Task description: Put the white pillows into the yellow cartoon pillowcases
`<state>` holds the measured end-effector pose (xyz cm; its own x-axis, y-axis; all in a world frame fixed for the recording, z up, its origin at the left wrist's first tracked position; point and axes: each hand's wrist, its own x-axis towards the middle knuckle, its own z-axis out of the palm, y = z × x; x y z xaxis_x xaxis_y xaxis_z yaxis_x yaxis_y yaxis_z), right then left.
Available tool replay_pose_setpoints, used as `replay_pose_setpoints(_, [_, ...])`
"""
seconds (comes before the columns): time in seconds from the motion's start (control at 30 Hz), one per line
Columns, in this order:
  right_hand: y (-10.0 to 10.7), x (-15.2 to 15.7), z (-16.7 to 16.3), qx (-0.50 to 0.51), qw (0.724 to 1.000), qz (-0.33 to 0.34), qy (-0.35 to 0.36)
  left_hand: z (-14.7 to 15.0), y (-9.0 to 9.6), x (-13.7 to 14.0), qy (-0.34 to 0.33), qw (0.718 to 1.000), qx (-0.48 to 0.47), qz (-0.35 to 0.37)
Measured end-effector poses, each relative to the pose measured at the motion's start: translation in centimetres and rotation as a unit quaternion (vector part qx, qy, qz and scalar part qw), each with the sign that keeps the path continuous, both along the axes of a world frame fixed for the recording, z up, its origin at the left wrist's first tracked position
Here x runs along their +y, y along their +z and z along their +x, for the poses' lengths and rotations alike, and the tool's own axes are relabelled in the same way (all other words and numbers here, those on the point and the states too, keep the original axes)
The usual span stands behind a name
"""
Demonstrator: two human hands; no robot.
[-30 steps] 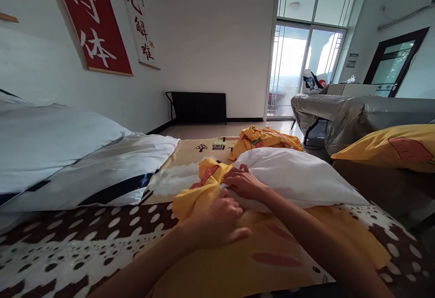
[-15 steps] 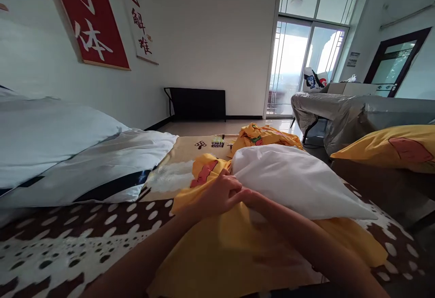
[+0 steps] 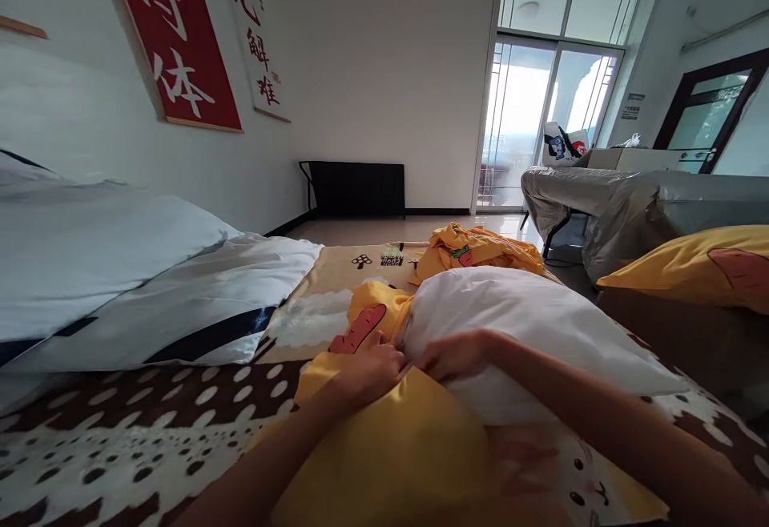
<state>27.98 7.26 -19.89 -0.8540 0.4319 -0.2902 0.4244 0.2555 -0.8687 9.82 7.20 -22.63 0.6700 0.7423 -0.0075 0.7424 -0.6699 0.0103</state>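
yellow carrot-print pillowcase (image 3: 390,447), plain white pillow (image 3: 529,311)

White pillow (image 3: 517,303): plump, plain, faintly creased; lying flat, its left end against the bunched yellow cloth, its right side tapering to a corner.
Yellow pillowcase (image 3: 396,447): soft and rumpled, gathered beside the pillow's left end, spread wide on its near side; whether the pillow's tip is inside cannot be told.
Carrot print (image 3: 366,328): reddish, on the bunched far-left part.
Rabbit print (image 3: 589,485): pale face, turned sideways, near the lower-right corner.
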Motion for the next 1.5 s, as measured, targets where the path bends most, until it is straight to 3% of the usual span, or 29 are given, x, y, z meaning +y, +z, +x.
replay_pose_setpoints(0.07, [1.8, 1.6, 1.0, -0.013, 0.999, 0.039, 0.008, 0.1, 0.0, -0.5, -0.008, 1.000, 0.008, -0.001])
replay_pose_setpoints(0.13, [3.6, 3.6, 2.3, -0.045, 0.977, 0.200, -0.060, 0.4, 0.0, -1.1, -0.015, 1.000, 0.023, 0.011])
replay_pose_setpoints(0.2, [4.5, 5.5, 3.8, -0.120, 0.893, 0.404, -0.159, 0.6, 0.0, -1.7, -0.021, 0.998, 0.040, 0.034])
replay_pose_setpoints(0.23, [4.5, 6.3, 4.4, -0.163, 0.845, 0.472, -0.190, 0.7, 0.0, -1.9, -0.022, 0.998, 0.047, 0.046])
replay_pose_setpoints(0.27, [4.1, 6.8, 5.0, -0.199, 0.811, 0.511, -0.207, 0.8, -0.1, -2.2, -0.024, 0.997, 0.053, 0.056])
replay_pose_setpoints(0.3, [3.4, 7.2, 5.3, -0.225, 0.793, 0.525, -0.213, 0.8, -0.2, -2.4, -0.026, 0.996, 0.058, 0.062])
replay_pose_setpoints(0.43, [-0.5, 7.2, 5.0, -0.267, 0.779, 0.527, -0.210, 0.7, -0.4, -3.1, -0.036, 0.994, 0.060, 0.079])
replay_pose_setpoints(0.53, [-2.0, 6.6, 4.0, -0.283, 0.763, 0.545, -0.201, 0.9, 0.0, -2.8, -0.017, 0.992, 0.000, 0.128])
replay_pose_setpoints(0.67, [-1.8, 5.7, 3.3, -0.302, 0.753, 0.555, -0.183, 1.4, 0.8, -0.6, 0.109, 0.967, -0.039, 0.227])
replay_pose_setpoints(0.73, [-1.3, 5.0, 3.1, -0.312, 0.748, 0.559, -0.176, 1.5, 1.1, 0.9, 0.154, 0.962, -0.028, 0.223])
replay_pose_setpoints(0.87, [-0.4, 2.6, 2.4, -0.321, 0.740, 0.571, -0.155, 1.6, 1.7, 3.4, 0.180, 0.967, -0.019, 0.178])
replay_pose_setpoints(1.1, [0.5, -1.9, 0.0, -0.293, 0.732, 0.609, -0.086, 2.9, 4.4, 5.3, 0.209, 0.960, -0.050, 0.177])
replay_pose_setpoints(1.27, [0.2, -3.2, -1.7, -0.258, 0.734, 0.628, -0.030, 6.0, 6.8, 4.9, 0.206, 0.952, -0.103, 0.200])
replay_pose_setpoints(1.4, [-0.5, -1.6, -1.5, -0.209, 0.706, 0.670, -0.095, 8.9, 7.4, 2.6, 0.173, 0.957, -0.127, 0.193])
replay_pose_setpoints(1.5, [-1.3, 0.4, -0.1, -0.220, 0.731, 0.631, -0.139, 9.6, 6.8, 1.2, 0.142, 0.967, -0.118, 0.175])
